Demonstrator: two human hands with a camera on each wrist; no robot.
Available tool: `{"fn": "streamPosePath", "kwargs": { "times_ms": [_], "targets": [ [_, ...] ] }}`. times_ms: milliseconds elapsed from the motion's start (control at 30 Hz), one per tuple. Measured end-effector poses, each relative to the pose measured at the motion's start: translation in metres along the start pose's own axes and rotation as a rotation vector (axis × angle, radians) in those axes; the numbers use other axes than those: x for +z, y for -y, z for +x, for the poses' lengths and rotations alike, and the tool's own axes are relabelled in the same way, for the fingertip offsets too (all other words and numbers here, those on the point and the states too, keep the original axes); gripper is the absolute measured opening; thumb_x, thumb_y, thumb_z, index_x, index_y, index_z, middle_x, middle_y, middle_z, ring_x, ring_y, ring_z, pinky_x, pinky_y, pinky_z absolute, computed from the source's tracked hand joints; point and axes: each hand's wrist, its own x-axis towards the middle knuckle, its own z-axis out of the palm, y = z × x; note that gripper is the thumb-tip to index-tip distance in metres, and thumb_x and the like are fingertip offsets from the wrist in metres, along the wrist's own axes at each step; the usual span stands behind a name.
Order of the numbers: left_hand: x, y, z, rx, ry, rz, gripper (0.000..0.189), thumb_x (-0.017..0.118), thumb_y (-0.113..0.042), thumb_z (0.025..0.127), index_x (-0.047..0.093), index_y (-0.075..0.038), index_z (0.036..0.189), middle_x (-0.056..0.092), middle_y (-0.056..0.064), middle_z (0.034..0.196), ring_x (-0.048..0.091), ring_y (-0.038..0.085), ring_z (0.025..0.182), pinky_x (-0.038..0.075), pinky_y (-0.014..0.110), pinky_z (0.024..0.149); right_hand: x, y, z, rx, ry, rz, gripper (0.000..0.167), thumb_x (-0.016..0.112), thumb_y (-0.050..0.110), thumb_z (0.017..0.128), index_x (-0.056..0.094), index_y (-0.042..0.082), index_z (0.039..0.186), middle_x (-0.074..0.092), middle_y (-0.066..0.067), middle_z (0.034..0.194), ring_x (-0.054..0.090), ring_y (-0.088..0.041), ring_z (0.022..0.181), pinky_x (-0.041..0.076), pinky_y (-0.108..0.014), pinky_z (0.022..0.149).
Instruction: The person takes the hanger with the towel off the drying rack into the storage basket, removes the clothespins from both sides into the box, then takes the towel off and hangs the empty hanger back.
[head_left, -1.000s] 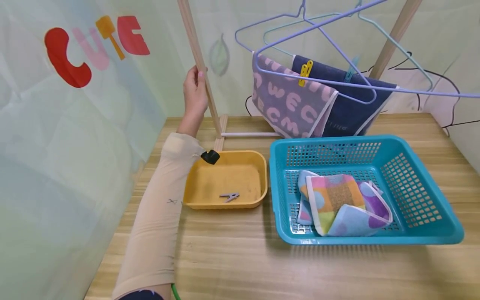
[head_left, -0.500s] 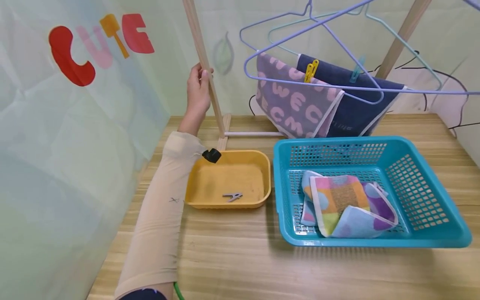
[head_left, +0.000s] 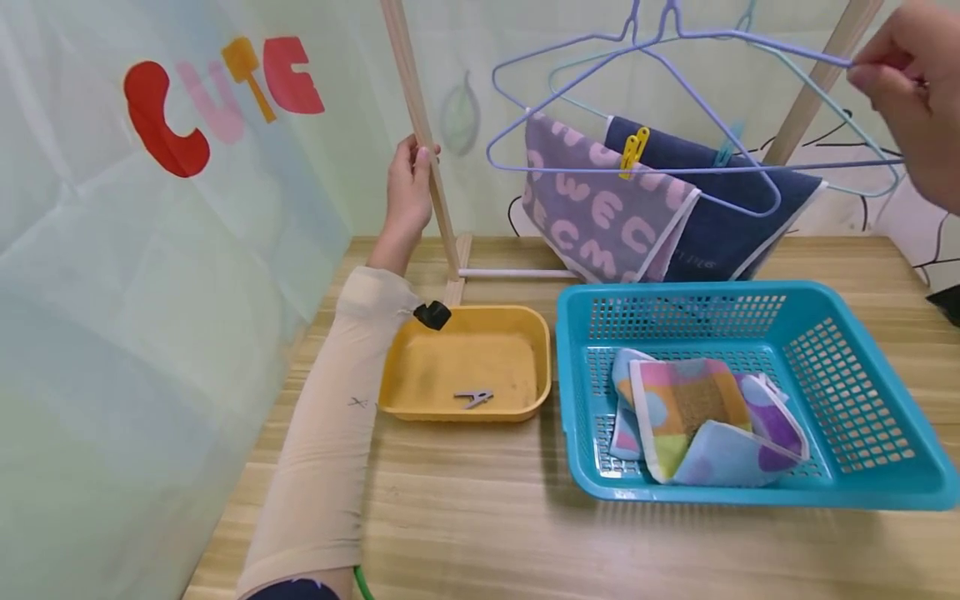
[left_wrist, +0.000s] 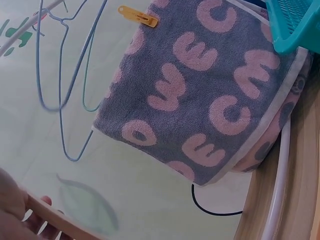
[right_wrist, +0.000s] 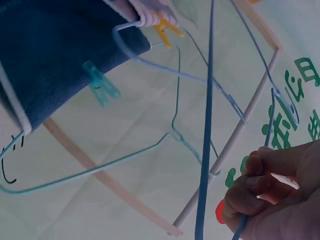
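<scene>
At the upper left of the head view, my left hand point(head_left: 410, 190) grips the wooden post point(head_left: 407, 67) of a drying rack. My right hand point(head_left: 918, 104), cut off by the right edge, pinches a purple-blue hanger point(head_left: 525, 170) by its sloping arm. In the right wrist view the fingers point(right_wrist: 247, 197) curl round the hanger's wire. Behind it hang a grey-purple towel point(head_left: 585, 218) with pink letters, held by a yellow clothespin point(head_left: 630, 156), and a navy towel point(head_left: 750, 204) with a blue clothespin point(head_left: 728, 147). Both towels drape over hangers on the rack.
A teal basket point(head_left: 750, 495) on the table holds a colourful crumpled towel point(head_left: 697, 400). Left of it stands a yellow tray point(head_left: 435, 362) with a grey clothespin point(head_left: 474, 398) inside. A white rod point(head_left: 517, 273) runs low along the rack's base.
My right hand has come into the head view at the upper right. The front hanger has moved back and levelled, its hook now showing. My left hand keeps its grip.
</scene>
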Motion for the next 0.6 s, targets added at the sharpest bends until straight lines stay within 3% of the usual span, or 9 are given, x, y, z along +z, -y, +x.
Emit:
{"fn": "streamPosePath", "kwargs": {
  "times_ms": [33, 100, 200, 367, 600],
  "targets": [
    [0.0, 0.0, 0.0, -0.003, 0.002, 0.003, 0.045, 0.034, -0.024, 0.109, 0.037, -0.002, 0.149, 0.054, 0.013, 0.138, 0.048, 0.018, 0.123, 0.039, 0.025, 0.102, 0.0, 0.007, 0.002, -0.01, 0.041, -0.042, 0.03, 0.043, 0.013, 0.106, 0.053, -0.01, 0.123, 0.054, -0.012, 0.098, 0.043, -0.008, 0.08, 0.028, -0.006, 0.07],
    [-0.001, 0.0, -0.001, 0.002, 0.002, 0.01, 0.045, 0.034, -0.024, 0.109, 0.037, -0.002, 0.148, 0.054, 0.013, 0.138, 0.048, 0.018, 0.122, 0.039, 0.025, 0.102, 0.002, 0.021, 0.008, 0.012, 0.11, -0.086, 0.031, 0.041, 0.013, 0.107, 0.052, -0.009, 0.126, 0.053, -0.027, 0.108, 0.048, -0.024, 0.085, 0.026, -0.005, 0.067],
    [-0.001, 0.0, 0.0, 0.006, 0.0, 0.009, 0.044, 0.034, -0.022, 0.11, 0.037, -0.001, 0.148, 0.054, 0.014, 0.137, 0.048, 0.019, 0.121, 0.039, 0.025, 0.101, 0.008, 0.041, 0.017, 0.052, 0.166, -0.101, 0.034, 0.039, 0.015, 0.107, 0.051, -0.008, 0.128, 0.052, -0.029, 0.115, 0.047, -0.042, 0.092, 0.026, -0.004, 0.065],
    [0.002, 0.002, -0.001, 0.007, 0.006, -0.002, 0.043, 0.034, -0.021, 0.11, 0.038, 0.001, 0.147, 0.055, 0.015, 0.136, 0.049, 0.02, 0.122, 0.04, 0.025, 0.101, 0.019, 0.066, 0.027, 0.046, 0.202, -0.048, 0.035, 0.038, 0.018, 0.107, 0.052, -0.005, 0.129, 0.053, -0.025, 0.116, 0.048, -0.037, 0.096, 0.032, -0.005, 0.067],
    [0.004, 0.004, -0.002, 0.023, 0.008, 0.001, 0.044, 0.034, -0.022, 0.11, 0.038, 0.001, 0.147, 0.055, 0.015, 0.136, 0.049, 0.021, 0.123, 0.04, 0.027, 0.102, 0.03, 0.081, 0.038, 0.044, 0.268, 0.029, 0.034, 0.04, 0.017, 0.107, 0.049, -0.005, 0.132, 0.054, -0.025, 0.114, 0.046, -0.034, 0.091, 0.038, -0.015, 0.064]
  ]
}}
